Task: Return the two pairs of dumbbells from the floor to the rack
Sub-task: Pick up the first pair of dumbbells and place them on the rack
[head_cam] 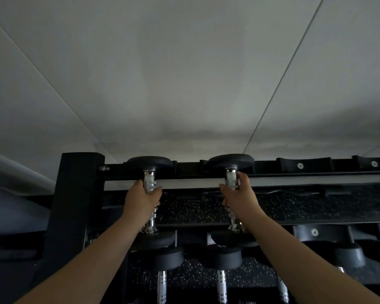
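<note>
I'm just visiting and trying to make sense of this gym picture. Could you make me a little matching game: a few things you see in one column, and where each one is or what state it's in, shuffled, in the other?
Things:
1. left hand
2. right hand
3. empty cradle
4. lower-tier dumbbell

States:
A. on the top tier's rear rail, right of both hands, holding nothing
B. gripping the chrome handle of the left top-tier dumbbell
C. racked below, untouched
D. gripping the chrome handle of the right top-tier dumbbell

Pairs: 1-B, 2-D, 3-A, 4-C
</note>
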`<state>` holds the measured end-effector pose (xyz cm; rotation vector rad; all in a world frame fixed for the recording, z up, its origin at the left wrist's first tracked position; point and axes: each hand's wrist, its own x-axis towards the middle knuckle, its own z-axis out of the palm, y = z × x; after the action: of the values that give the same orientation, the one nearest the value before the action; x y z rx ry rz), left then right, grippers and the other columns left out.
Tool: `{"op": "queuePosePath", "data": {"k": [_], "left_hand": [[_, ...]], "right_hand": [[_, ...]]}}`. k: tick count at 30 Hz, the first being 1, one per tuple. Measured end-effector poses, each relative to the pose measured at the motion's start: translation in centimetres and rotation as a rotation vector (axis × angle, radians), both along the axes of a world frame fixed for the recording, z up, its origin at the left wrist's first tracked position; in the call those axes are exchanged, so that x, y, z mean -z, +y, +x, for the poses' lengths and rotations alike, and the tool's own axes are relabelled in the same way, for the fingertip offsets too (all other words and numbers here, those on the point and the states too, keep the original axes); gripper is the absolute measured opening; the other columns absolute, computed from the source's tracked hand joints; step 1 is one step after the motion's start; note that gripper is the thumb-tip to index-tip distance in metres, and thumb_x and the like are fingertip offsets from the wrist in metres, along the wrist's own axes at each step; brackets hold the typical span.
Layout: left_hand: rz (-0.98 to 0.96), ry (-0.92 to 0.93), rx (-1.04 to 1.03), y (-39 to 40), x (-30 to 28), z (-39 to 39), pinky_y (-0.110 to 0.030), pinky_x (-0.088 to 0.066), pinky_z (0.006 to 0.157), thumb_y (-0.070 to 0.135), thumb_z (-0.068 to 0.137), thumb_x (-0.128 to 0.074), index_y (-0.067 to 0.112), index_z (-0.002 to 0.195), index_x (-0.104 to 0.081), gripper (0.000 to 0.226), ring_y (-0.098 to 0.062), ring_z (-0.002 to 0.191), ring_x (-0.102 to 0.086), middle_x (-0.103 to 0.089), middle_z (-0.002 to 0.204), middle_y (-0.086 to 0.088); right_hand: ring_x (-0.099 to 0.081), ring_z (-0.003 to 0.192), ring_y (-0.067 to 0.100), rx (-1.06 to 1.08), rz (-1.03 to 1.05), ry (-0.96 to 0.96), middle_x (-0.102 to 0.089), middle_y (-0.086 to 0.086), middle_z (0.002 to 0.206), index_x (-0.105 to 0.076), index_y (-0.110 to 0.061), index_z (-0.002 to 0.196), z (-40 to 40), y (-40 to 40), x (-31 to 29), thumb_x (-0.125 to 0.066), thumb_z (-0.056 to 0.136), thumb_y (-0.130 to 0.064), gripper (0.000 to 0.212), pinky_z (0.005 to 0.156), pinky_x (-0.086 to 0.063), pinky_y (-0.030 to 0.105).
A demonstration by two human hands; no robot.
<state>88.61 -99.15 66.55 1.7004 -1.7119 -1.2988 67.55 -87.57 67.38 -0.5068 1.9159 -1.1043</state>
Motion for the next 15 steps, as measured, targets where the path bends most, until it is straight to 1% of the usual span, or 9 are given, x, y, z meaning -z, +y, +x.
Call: {"op": "queuePosePath", "data": {"k": [3, 5, 8, 12, 14, 15], "left_hand": [[-0.001, -0.011, -0.003, -0.3, 0.3, 0.0, -0.034, -0.047, 0.056, 0.018, 0.084, -0.066, 0.005, 0.087, -0.057, 0.016, -0.022, 0.057, -0.058, -0.063, 0.071, -0.016], [-0.004, -0.019, -0.001, -0.5, 0.5, 0.1, -0.032, -0.047, 0.056, 0.018, 0.084, -0.066, 0.004, 0.089, -0.057, 0.017, -0.022, 0.057, -0.059, -0.064, 0.073, -0.017], [0.005, -0.019, 0.014, -0.7, 0.6, 0.6, -0.031, -0.047, 0.054, 0.016, 0.085, -0.065, 0.005, 0.092, -0.057, 0.016, -0.02, 0.056, -0.059, -0.066, 0.075, -0.018], [0.001, -0.04, 0.034, -1.0, 0.7, 1.0, -0.03, -0.048, 0.054, 0.018, 0.086, -0.063, 0.006, 0.093, -0.056, 0.015, -0.02, 0.058, -0.061, -0.068, 0.081, -0.017], [0.002, -0.032, 0.038, -0.8, 0.8, 1.1, -0.03, -0.048, 0.052, 0.017, 0.086, -0.062, 0.007, 0.091, -0.055, 0.013, -0.019, 0.058, -0.06, -0.068, 0.081, -0.017], [0.003, -0.028, 0.044, -0.6, 0.8, 1.3, -0.028, -0.047, 0.05, 0.016, 0.086, -0.062, 0.009, 0.089, -0.055, 0.011, -0.017, 0.056, -0.059, -0.068, 0.08, -0.017]], "right_hand": [[-0.057, 0.055, 0.013, 0.0, 0.008, 0.009, -0.061, 0.007, 0.086, -0.036, -0.026, 0.13, 0.0, -0.1, 0.4, -0.06, 0.09, -0.023, 0.046, 0.043, -0.047, 0.021], [-0.056, 0.054, 0.013, 0.004, 0.012, 0.003, -0.061, 0.007, 0.084, -0.036, -0.027, 0.129, -0.1, -0.1, 0.5, -0.059, 0.09, -0.023, 0.046, 0.041, -0.046, 0.02], [-0.055, 0.053, 0.013, -0.002, 0.013, 0.003, -0.06, 0.009, 0.084, -0.035, -0.026, 0.129, -0.2, -0.1, 0.6, -0.059, 0.091, -0.023, 0.045, 0.037, -0.044, 0.016], [-0.057, 0.056, 0.014, -0.022, 0.026, 0.044, -0.06, 0.007, 0.085, -0.035, -0.027, 0.128, -0.2, -0.2, 0.7, -0.057, 0.091, -0.025, 0.043, 0.043, -0.047, 0.021], [-0.056, 0.054, 0.013, -0.024, 0.027, 0.043, -0.06, 0.007, 0.084, -0.034, -0.027, 0.128, -0.1, -0.1, 0.6, -0.057, 0.091, -0.025, 0.043, 0.041, -0.046, 0.02], [-0.056, 0.053, 0.013, -0.023, 0.027, 0.041, -0.06, 0.007, 0.082, -0.035, -0.027, 0.128, 0.0, 0.1, 0.6, -0.057, 0.091, -0.025, 0.043, 0.04, -0.045, 0.019]]}}
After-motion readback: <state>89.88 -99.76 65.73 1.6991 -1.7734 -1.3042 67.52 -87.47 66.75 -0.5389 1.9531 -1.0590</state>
